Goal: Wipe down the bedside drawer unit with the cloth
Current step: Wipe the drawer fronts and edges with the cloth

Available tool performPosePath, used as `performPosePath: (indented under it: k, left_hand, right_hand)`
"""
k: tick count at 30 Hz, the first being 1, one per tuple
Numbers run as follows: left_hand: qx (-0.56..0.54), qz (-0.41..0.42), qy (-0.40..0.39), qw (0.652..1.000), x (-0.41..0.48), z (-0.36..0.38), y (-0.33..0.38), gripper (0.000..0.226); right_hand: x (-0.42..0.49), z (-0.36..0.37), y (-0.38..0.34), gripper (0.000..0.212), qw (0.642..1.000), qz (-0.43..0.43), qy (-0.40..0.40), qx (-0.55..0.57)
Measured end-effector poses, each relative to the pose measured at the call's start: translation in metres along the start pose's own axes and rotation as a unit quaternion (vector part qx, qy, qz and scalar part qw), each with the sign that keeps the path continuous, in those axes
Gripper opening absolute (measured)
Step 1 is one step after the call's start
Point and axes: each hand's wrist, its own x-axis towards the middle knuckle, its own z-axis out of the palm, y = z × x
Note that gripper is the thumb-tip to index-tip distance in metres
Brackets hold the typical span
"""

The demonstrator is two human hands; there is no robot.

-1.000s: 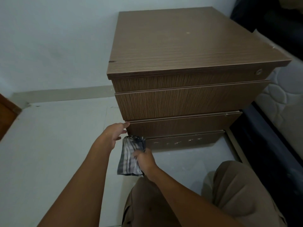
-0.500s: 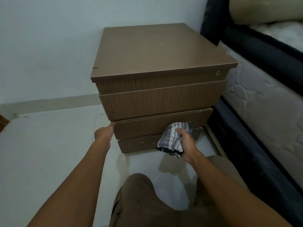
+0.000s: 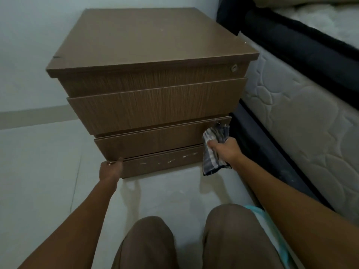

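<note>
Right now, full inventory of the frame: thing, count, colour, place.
drawer unit: 1, brown woodgrain, centre, against the wall
lock: 1, metal, top drawer front, right end
cloth: 1, striped grey and white, on the lower drawer front, right end
mattress: 1, white quilted, right
floor: pale, around the unit
wall: pale, behind
knees: 2, brown trousers, bottom
left hand: at the unit's lower left corner
right hand: grip on the cloth

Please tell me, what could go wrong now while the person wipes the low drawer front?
The cloth is at the right end of the third drawer, where a chipped corner shows; it might snag there. The left hand rests at the drawer's lower left corner, so a finger could be pinched if the drawer shifts.
</note>
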Motion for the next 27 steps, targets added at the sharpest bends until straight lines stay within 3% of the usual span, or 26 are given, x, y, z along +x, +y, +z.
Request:
performPosePath:
  k: [3, 9, 15, 20, 27]
  left_hand:
    - [-0.013, -0.009, 0.018, 1.000, 0.017, 0.013, -0.009, 0.065]
    - [0.014, -0.008, 0.069, 0.997, 0.040, 0.031, -0.023, 0.052]
    - [-0.042, -0.027, 0.081, 0.995, 0.053, 0.036, -0.030, 0.034]
    - [-0.103, -0.047, 0.095, 0.989, 0.064, 0.041, -0.035, 0.054]
    - [-0.114, -0.052, 0.077, 0.989, 0.051, 0.034, -0.044, 0.057]
  right_hand:
    - [0.009, 0.003, 0.020, 0.026, 0.999, -0.034, 0.003, -0.030]
    - [0.018, 0.009, 0.051, 0.007, 0.997, -0.064, 0.032, -0.029]
    - [0.032, 0.014, 0.067, 0.018, 0.992, -0.092, 0.036, -0.077]
    - [0.035, 0.028, 0.080, 0.019, 0.988, -0.129, 0.050, -0.064]
    - [0.017, 0.026, 0.092, 0.015, 0.979, -0.169, 0.071, -0.087]
